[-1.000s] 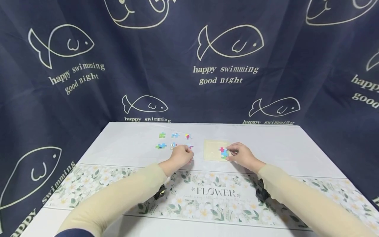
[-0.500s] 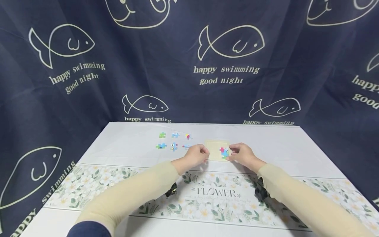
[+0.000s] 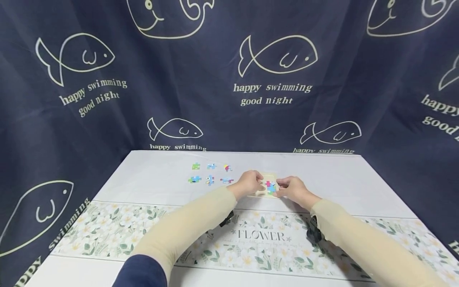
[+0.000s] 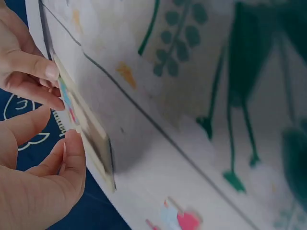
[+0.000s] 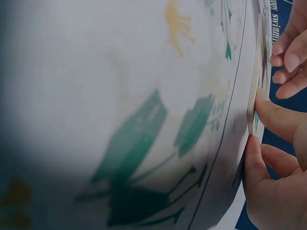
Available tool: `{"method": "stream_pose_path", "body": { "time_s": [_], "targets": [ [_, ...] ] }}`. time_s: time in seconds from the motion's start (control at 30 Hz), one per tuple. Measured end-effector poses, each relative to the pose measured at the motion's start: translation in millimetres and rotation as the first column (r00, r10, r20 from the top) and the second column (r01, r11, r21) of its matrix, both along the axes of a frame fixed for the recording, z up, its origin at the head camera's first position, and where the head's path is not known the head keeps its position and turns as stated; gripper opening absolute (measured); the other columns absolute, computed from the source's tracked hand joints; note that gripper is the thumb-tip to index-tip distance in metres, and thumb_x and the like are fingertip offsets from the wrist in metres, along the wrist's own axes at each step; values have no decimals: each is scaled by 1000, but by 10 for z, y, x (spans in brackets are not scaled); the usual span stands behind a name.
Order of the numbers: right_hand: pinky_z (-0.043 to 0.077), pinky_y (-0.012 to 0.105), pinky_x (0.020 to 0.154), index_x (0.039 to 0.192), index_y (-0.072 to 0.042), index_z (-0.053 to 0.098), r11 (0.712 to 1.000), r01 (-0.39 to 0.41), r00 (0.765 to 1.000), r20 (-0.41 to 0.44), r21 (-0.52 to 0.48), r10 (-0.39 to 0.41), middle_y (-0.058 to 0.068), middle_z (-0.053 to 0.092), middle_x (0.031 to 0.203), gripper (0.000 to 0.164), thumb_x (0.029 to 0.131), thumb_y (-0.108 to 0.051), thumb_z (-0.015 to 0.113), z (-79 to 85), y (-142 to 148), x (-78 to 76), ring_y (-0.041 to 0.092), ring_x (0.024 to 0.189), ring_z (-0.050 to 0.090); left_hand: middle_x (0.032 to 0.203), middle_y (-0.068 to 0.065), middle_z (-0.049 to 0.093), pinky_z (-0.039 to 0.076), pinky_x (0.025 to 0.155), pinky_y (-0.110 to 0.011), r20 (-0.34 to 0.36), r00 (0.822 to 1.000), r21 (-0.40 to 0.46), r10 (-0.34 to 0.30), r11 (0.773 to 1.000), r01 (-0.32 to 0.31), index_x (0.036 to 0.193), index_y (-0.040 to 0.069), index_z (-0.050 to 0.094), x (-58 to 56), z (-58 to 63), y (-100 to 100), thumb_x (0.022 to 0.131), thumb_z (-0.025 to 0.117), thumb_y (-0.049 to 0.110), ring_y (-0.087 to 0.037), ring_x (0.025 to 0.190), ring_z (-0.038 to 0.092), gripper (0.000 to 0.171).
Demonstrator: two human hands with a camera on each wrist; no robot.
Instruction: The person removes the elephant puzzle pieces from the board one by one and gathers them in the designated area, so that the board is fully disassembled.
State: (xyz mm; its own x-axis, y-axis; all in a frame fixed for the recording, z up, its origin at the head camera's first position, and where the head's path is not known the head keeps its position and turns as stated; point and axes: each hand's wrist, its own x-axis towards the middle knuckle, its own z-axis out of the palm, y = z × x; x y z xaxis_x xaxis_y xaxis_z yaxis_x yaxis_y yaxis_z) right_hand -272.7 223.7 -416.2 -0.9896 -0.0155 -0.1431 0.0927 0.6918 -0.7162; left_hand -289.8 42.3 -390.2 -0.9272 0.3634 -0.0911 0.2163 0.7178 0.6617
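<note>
A shallow pale puzzle tray (image 3: 259,194) lies on the table between the two hands. Joined puzzle pieces (image 3: 270,188) in pink, blue and green sit along its right side. From the right, my right hand (image 3: 295,189) grips the tray's edge; in the right wrist view its thumb (image 5: 268,108) lies over the rim. My left hand (image 3: 249,182) is over the tray's left part, thumb and forefinger apart. The left wrist view shows those fingers (image 4: 74,148) close to the tray, with no piece visible between them.
Loose puzzle pieces (image 3: 209,180) lie in two rows left of the tray. A floral printed band (image 3: 261,243) crosses the front of the white table (image 3: 157,175). Behind it hangs a dark blue curtain (image 3: 222,71) with fish drawings.
My left hand has moved right, from beside the loose pieces to over the tray, and its thumb and fingers have parted. My right hand has stayed at the tray's right edge.
</note>
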Motion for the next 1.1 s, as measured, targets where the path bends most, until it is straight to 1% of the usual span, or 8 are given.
{"method": "stream_pose_path", "body": {
  "time_s": [0.23, 0.33, 0.47, 0.57, 0.63, 0.87, 1.0, 1.1],
  "targets": [
    [50, 41, 97, 130, 0, 58, 1000, 16, 1000, 6, 19, -16, 21, 58, 125, 58, 78, -14, 80, 10, -25, -4, 31, 113, 58, 114, -9, 69, 49, 98, -28, -40, 999, -33, -11, 999, 10, 120, 0, 65, -74, -77, 104, 81, 77, 12, -21, 109, 62, 42],
    [49, 41, 98, 131, 0, 57, 1000, 8, 1000, 11, 12, -8, 21, 57, 127, 58, 78, -13, 79, 8, -26, -9, 31, 114, 57, 111, -8, 70, 49, 97, -26, -69, 998, -40, 7, 999, -10, 117, 1, 67, -86, -134, 156, 80, 78, 13, -21, 108, 63, 40],
    [48, 42, 100, 132, 1, 56, 1000, -4, 1000, 23, 2, 4, 22, 55, 131, 59, 79, -13, 78, 9, -22, 1, 32, 117, 56, 107, -6, 71, 48, 96, -25, -95, 994, -50, 49, 997, -54, 110, 3, 70, -54, -171, 210, 78, 80, 15, -20, 106, 63, 35],
    [47, 42, 101, 132, 2, 55, 1000, -11, 1000, 28, -3, 11, 23, 53, 132, 59, 79, -13, 78, 17, -14, 11, 33, 118, 56, 103, -6, 71, 47, 97, -26, -104, 992, -48, 74, 996, -79, 104, 3, 71, -39, -159, 237, 76, 82, 13, -21, 105, 62, 31],
    [48, 41, 101, 132, 2, 55, 1000, -16, 999, 30, -5, 16, 23, 53, 133, 59, 79, -13, 78, 21, -9, 13, 33, 118, 56, 102, -5, 70, 47, 97, -25, -103, 992, -70, 75, 994, -83, 102, 5, 70, -44, -151, 253, 76, 82, 13, -20, 103, 62, 30],
    [48, 42, 99, 131, 1, 56, 1000, -6, 1000, 27, 18, 5, 21, 57, 126, 59, 79, -14, 78, 39, -6, 4, 30, 113, 56, 98, -3, 69, 48, 93, -21, -136, 990, -204, 46, 976, -73, 97, 8, 70, -130, -125, 314, 74, 83, 13, -18, 98, 62, 27],
    [48, 42, 98, 129, 1, 57, 1000, 7, 1000, 23, 2, -7, 20, 58, 124, 57, 78, -13, 78, 20, -6, -1, 29, 110, 56, 98, -2, 67, 47, 94, -21, -119, 992, -228, 52, 970, -78, 98, 9, 69, -124, -91, 329, 75, 82, 11, -18, 99, 61, 26],
    [47, 42, 97, 128, 2, 58, 1000, 11, 1000, 17, -12, -11, 20, 59, 123, 56, 78, -12, 79, 13, -10, -1, 28, 108, 56, 99, -2, 66, 47, 95, -22, -96, 993, -222, 63, 972, -83, 99, 9, 68, -92, -61, 323, 75, 81, 10, -17, 100, 60, 27]
  ]
}}
